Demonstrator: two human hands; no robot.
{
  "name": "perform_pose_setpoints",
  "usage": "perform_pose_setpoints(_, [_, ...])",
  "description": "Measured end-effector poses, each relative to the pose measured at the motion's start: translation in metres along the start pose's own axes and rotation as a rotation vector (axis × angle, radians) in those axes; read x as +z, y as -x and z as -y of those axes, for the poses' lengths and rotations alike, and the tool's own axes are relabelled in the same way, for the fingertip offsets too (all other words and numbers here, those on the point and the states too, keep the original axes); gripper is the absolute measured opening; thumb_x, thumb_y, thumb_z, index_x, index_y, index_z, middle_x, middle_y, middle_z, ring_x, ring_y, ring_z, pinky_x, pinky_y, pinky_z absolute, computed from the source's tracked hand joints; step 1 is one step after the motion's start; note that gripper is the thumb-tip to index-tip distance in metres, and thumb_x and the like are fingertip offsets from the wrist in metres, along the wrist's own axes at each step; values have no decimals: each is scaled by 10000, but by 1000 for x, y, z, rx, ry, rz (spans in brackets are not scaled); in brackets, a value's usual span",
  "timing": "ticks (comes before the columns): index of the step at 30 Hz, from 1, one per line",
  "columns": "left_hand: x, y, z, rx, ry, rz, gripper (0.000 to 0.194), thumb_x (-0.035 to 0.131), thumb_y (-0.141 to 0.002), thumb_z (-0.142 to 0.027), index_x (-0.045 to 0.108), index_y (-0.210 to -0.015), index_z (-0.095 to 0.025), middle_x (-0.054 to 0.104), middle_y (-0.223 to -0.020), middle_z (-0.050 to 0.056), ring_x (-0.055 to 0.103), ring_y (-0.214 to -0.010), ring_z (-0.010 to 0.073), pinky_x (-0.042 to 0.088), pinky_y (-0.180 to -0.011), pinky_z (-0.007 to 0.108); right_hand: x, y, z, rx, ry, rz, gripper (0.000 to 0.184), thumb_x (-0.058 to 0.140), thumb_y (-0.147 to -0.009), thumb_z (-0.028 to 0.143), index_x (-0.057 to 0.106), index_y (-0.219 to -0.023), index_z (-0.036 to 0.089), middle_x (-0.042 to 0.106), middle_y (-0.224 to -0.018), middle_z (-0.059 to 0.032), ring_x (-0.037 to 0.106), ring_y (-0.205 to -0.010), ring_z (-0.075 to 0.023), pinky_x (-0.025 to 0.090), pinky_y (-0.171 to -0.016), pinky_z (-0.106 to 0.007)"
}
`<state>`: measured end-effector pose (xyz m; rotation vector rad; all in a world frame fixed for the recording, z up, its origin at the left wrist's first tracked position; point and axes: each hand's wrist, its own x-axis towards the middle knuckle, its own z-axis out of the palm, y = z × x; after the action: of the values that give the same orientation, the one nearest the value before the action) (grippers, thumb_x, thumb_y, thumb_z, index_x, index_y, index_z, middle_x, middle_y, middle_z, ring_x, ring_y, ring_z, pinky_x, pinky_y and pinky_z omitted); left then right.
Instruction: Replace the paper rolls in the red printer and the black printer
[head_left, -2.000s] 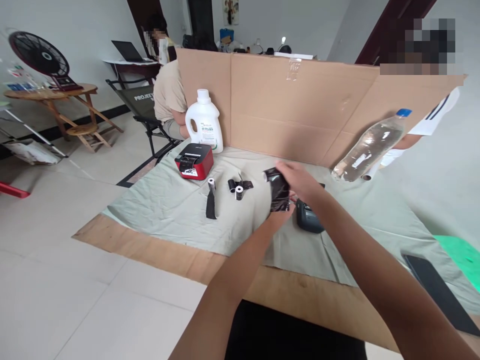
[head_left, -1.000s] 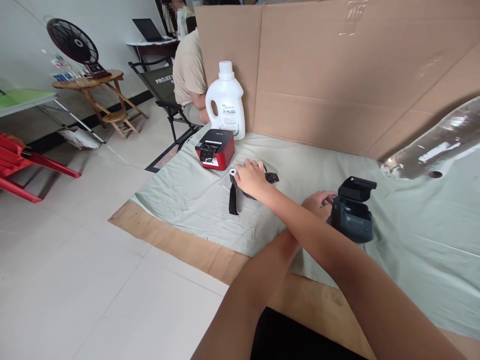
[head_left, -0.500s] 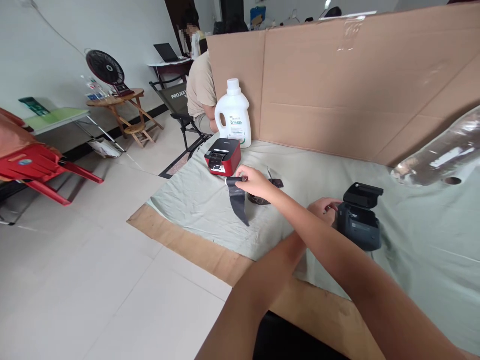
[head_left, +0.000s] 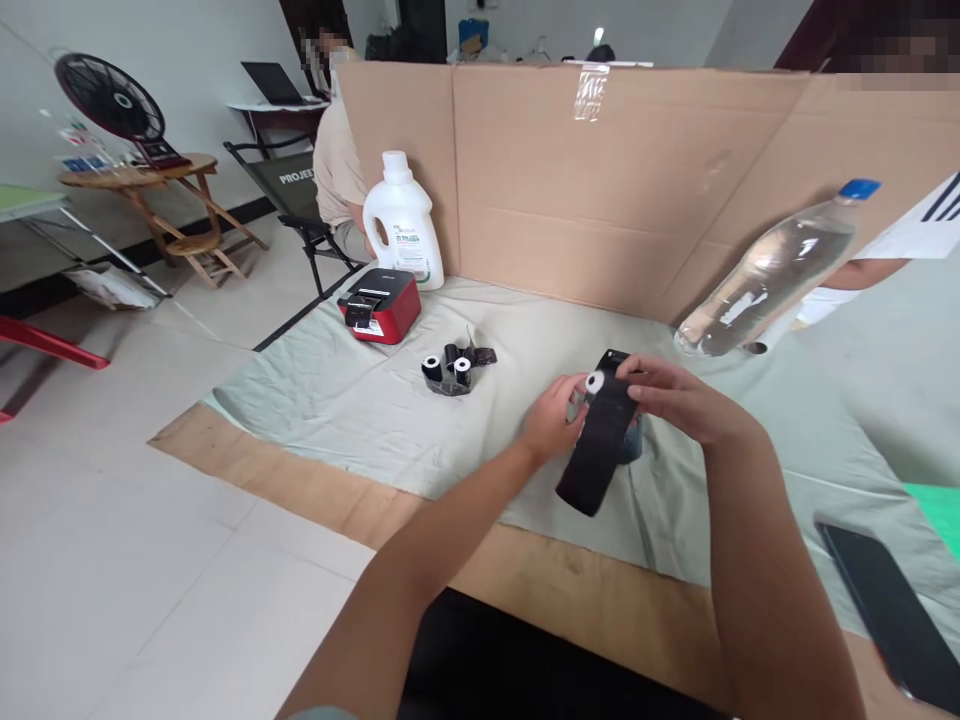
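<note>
Between both hands is a small black roll (head_left: 616, 397) with a white core end, its loose black strip hanging down toward me. My left hand (head_left: 553, 418) is closed at the roll's left end, fingertips beside the core. With thumb and fingers pinched, my right hand (head_left: 671, 395) grips the right edge. Directly behind the roll stands a dark portable printer (head_left: 632, 442), mostly hidden; part of its raised lid shows above. To the left, several similar black rolls (head_left: 462, 372) with white cores lie in dark plastic wrapping. Farther left sits a red and black printer (head_left: 397, 312).
A white jug (head_left: 409, 225) stands behind the red printer, against a cardboard screen (head_left: 570, 200). A large clear bottle (head_left: 780, 265) with a blue cap leans at right. A phone (head_left: 892, 610) lies near the right front edge. Other people sit beyond the screen.
My right hand has brought the black roll from the left over to the dark printer, and my arms are no longer crossed. My left hand has moved from the printer to the roll. The view has shifted right.
</note>
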<state>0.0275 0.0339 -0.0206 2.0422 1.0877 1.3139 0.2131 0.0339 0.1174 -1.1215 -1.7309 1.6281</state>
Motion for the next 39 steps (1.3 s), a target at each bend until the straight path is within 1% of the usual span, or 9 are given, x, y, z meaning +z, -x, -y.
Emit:
perform_pose_setpoints(4, [7, 5, 2, 206, -135, -41, 676, 655, -871, -342, 446, -1488, -160, 602, -1313, 150, 589, -1167, 288, 513, -1026, 446, -20, -8, -21, 110, 248, 69, 390, 778, -791, 526, 564, -917, 225, 655, -884, -32, 592, -809, -196, 493, -670, -320])
perform_pose_setpoints(9, [15, 7, 2, 269, -352, -98, 446, 585, -944, -300, 612, -1384, -233, 611, -1329, 121, 579, -1156, 250, 479, -1007, 409, -32, -13, -37, 85, 372, -29, 337, 725, -788, 480, 531, -924, 239, 628, -890, -12, 559, -810, -193, 464, -685, -324])
perform_pose_setpoints(12, [16, 6, 2, 289, -423, -72, 286, 548, -986, -299, 726, -1207, -261, 687, -1081, 83, 619, -1007, 222, 484, -897, 378, -42, -12, -45, 103, 487, -161, 307, 678, -776, 459, 539, -940, 240, 642, -878, -18, 558, -795, -202, 445, -706, -343])
perform_pose_setpoints(15, [17, 5, 0, 327, -452, 19, 258, 513, -1012, -270, 752, -1103, -240, 672, -844, 42, 629, -825, 187, 475, -782, 339, -48, -14, -52, 113, 563, -220, 259, 634, -768, 424, 532, -916, 237, 646, -836, -20, 565, -799, -212, 431, -728, -354])
perform_pose_setpoints(19, [19, 3, -2, 201, -379, -42, 300, 523, -1014, -311, 684, -1239, -195, 699, -953, 74, 656, -924, 208, 519, -847, 351, -47, -16, -53, 119, 549, -222, 228, 633, -766, 379, 521, -907, 239, 639, -805, -10, 574, -794, -212, 424, -728, -347])
perform_pose_setpoints(22, [19, 2, -1, 72, -259, -134, 327, 550, -1003, -300, 648, -1295, -189, 716, -1064, 90, 658, -1005, 209, 533, -941, 352, -41, -14, -47, 126, 453, -158, 203, 637, -793, 332, 489, -902, 245, 641, -805, 2, 584, -755, -198, 438, -734, -348])
perform_pose_setpoints(24, [18, 2, 2, 35, -209, -133, 325, 552, -997, -255, 656, -1303, -213, 721, -1113, 83, 659, -1035, 205, 531, -974, 347, -36, -14, -45, 123, 402, -103, 187, 629, -816, 292, 464, -894, 250, 649, -792, 8, 602, -752, -198, 444, -732, -346])
perform_pose_setpoints(31, [16, 3, 10, 22, -186, -106, 385, 589, -947, -174, 683, -1314, -247, 716, -1136, 63, 650, -1057, 205, 536, -963, 327, -20, -21, -48, 114, 423, -95, 188, 602, -859, 185, 431, -890, 256, 658, -765, 20, 624, -703, -188, 428, -656, -312])
perform_pose_setpoints(39, [16, 1, 6, 68, -169, -106, 361, 544, -976, -165, 686, -1303, -223, 727, -1142, 71, 653, -1067, 201, 528, -983, 336, -27, -19, -45, 134, 424, -136, 121, 559, -886, 155, 480, -924, 239, 678, -851, 3, 627, -718, -174, 463, -721, -335])
